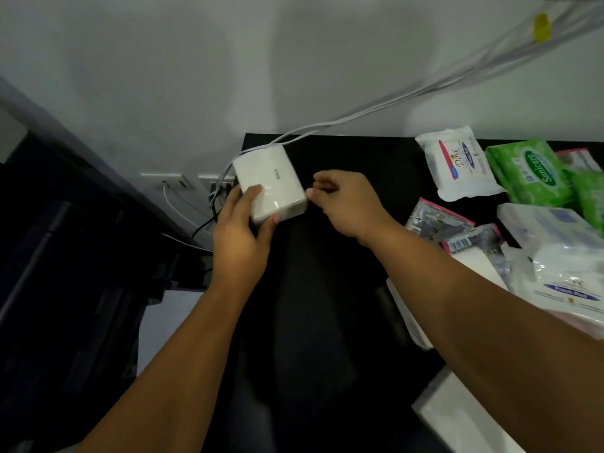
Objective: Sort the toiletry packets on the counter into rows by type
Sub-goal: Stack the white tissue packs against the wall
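A person's two bare forearms are reaching forward over a black counter (343, 256) that is meeting a pale grey wall. The left hand (242, 230) is gripping a white charger box (269, 184) at the counter's far left corner, thumb pressing on its top and fingers curling under its near edge. The right hand (346, 204) is hovering just beside the box's right end, fingers loosely curled with the thumb tip almost touching the box; whether it is making contact cannot be told. Grey cables (359, 114) are running from the box up along the wall toward the upper right, and wall sockets (170, 181) with more cords are sitting beyond the counter's left edge.

The toiletry packets are crowding the counter's right side: a white Dove packet (457, 163) by the wall, green Sanicare packs (536, 173) beside it, pink-edged clear sachets (438, 220) nearer, and white tissue packs (572, 266) overlapping at the right edge under the right forearm. The middle of the counter, between the box and the packets, is lying bare.
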Motion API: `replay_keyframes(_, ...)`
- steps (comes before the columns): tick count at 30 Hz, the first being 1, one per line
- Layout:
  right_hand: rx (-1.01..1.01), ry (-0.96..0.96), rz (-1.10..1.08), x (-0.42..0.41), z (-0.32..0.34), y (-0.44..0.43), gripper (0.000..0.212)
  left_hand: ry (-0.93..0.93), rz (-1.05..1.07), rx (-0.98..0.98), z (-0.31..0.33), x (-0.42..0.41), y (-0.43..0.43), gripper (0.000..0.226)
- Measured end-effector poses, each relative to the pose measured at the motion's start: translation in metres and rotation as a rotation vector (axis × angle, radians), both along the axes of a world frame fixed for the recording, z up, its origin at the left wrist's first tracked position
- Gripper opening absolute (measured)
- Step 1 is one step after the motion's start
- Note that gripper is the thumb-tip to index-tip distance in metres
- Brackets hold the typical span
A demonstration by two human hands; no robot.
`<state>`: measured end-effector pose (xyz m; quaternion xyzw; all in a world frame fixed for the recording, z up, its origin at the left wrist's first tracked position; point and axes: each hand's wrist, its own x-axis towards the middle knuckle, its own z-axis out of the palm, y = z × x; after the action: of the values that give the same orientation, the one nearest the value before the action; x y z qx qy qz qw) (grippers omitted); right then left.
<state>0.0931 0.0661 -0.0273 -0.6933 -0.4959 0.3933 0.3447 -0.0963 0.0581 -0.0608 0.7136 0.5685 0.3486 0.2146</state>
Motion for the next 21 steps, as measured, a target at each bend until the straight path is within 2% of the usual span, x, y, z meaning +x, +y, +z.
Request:
replay_keyframes(4,0.031,-0.032,0.020,-0.010,-0.006,0.007,0.041,-0.091,-0.118,-0.021,-0.004,-0.002,0.027,0.047)
replay_keyframes(12,0.099,-0.061,-0.043,-0.017,-0.006,0.047,0.032,-0.136,-0.107,-0.010,-0.013,0.007,0.080,0.049)
replay_keyframes(16,0.100,-0.090,-0.075,-0.019,-0.008,0.060,0.035,-0.095,-0.133,0.001,-0.011,0.003,0.098,0.050)
replay_keyframes(21,0.119,-0.071,-0.090,-0.022,-0.008,0.061,0.032,-0.139,-0.178,-0.082,-0.011,-0.001,0.098,0.068)
